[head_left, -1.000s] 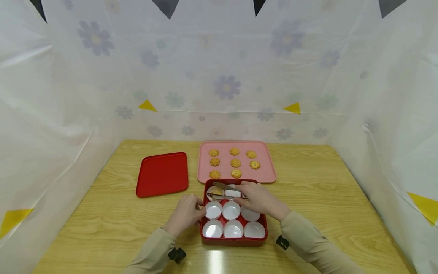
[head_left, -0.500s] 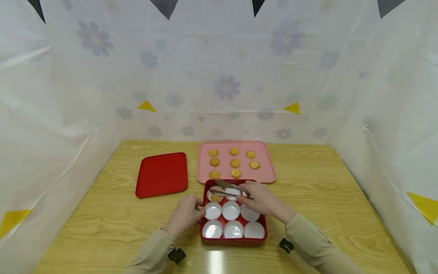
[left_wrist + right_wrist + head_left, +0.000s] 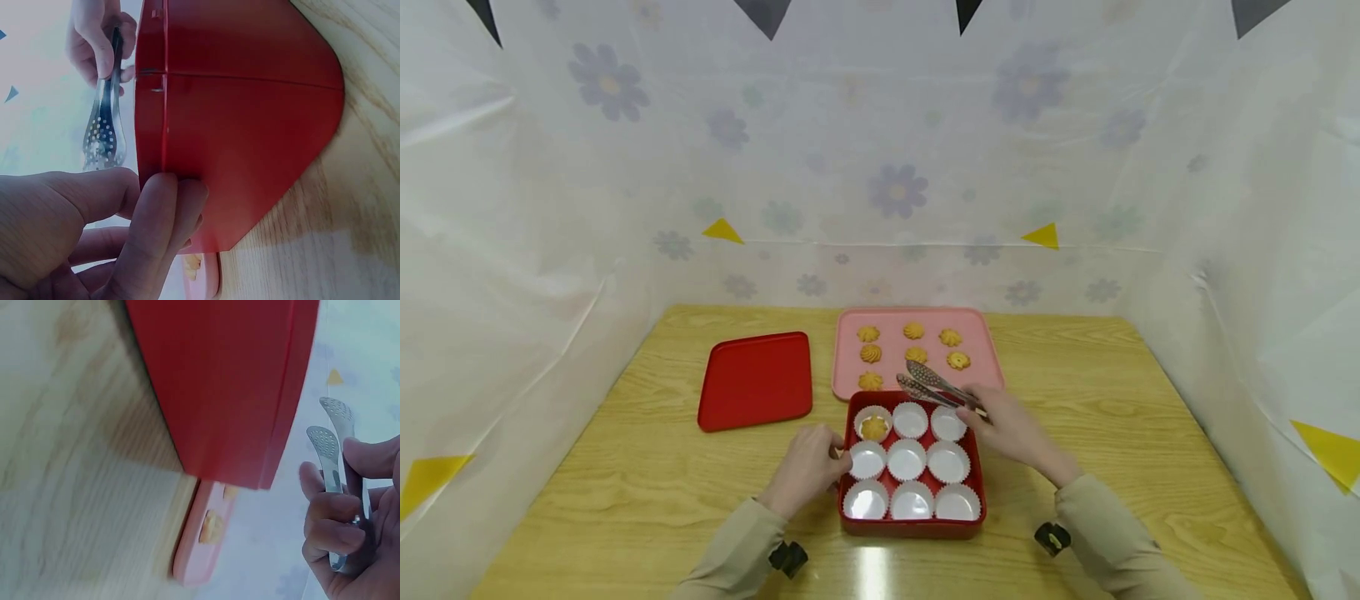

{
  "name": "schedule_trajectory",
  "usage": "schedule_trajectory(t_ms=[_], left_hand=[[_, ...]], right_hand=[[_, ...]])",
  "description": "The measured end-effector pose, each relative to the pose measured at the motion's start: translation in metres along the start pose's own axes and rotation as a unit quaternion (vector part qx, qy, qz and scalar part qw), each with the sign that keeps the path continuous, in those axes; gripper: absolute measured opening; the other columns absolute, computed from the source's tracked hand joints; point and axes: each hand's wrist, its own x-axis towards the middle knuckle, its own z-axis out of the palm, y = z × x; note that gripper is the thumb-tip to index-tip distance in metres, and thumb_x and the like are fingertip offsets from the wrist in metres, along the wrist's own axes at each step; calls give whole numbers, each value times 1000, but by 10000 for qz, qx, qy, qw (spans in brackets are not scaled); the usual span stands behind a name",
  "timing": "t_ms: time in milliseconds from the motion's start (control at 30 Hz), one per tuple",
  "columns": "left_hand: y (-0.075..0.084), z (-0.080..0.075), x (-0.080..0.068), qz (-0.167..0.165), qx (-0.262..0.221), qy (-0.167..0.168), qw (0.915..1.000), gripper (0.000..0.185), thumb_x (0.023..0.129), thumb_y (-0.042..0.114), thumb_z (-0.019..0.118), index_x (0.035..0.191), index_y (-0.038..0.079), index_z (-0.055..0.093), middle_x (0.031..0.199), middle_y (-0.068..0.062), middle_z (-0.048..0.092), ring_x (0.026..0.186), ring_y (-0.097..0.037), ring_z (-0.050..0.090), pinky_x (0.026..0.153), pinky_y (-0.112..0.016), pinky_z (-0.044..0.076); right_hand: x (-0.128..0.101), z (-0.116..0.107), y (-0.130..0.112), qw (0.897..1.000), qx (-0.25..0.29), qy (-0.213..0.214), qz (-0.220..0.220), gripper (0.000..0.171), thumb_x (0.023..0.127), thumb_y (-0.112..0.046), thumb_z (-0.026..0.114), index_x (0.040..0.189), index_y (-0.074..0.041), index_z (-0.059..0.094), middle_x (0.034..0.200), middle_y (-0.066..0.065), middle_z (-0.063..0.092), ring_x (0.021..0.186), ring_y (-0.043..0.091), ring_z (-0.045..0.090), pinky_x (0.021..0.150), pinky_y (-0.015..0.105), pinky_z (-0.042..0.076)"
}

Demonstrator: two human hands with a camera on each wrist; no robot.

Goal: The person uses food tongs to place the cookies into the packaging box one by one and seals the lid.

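we see the left hand pinching the left side of a red box, thumb and fingers closed together at the rim, as the left wrist view also shows. the right hand has its fingers curled round a pair of metal tongs, whose perforated tips stand apart over the box's back rim and the front edge of a pink tray. inside the box we count nine white paper cups in three rows of three, and a piped cookie sits in the back left cup. the box rests on the wooden table between the two hands, just in front of the pink tray. on that tray we make out seven golden cookies; the tongs cover part of its front edge, so we cannot tell what lies under them. to the left of the tray lies a flat red square piece with a raised edge. behind the table we see a pale sheet printed with flowers.
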Motion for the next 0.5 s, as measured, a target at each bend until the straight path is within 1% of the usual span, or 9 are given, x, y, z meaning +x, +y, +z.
schedule_trajectory(t_ms=[100,167,267,333,400,500], left_hand=[[1,0,0,-11,-22,-16,10000,19,82,-2,65,63,5,66,58,-3,66,45,-6,55,42,-20,43],[1,0,0,-13,-11,-16,10000,20,82,-2,65,63,5,65,58,-3,66,46,-6,55,43,-20,43],[1,0,0,-13,1,-12,10000,20,82,-2,65,62,5,65,58,-3,66,46,-6,55,43,-20,43],[1,0,0,-10,-1,-7,10000,21,81,-2,65,62,5,64,58,-3,66,46,-6,55,43,-20,43],[1,0,0,-7,0,-5,10000,21,81,-2,65,62,5,64,58,-3,66,46,-6,55,43,-20,43],[1,0,0,-9,23,8,10000,22,81,-2,65,61,6,64,58,-2,65,47,-6,54,43,-20,42]], right_hand=[[0,-8,9,9998,148,44,119,20,101,-16,59,115,-2,59,87,4,63,73,12,55,63,27,45],[2,-13,16,9997,146,90,181,23,101,-16,58,118,-1,58,84,4,61,68,11,48,60,26,41],[6,-20,27,9995,30,127,302,26,101,-17,57,120,0,61,84,6,64,68,12,50,61,28,42],[10,-24,35,9983,-230,144,523,30,101,-21,58,122,0,62,87,9,67,70,15,54,63,31,44],[13,-28,41,9955,-468,41,823,35,101,-26,57,123,1,63,89,11,68,71,18,56,62,34,44],[18,-32,48,9876,-885,-190,1282,44,102,-35,55,126,1,63,95,15,70,73,22,60,59,35,44]])
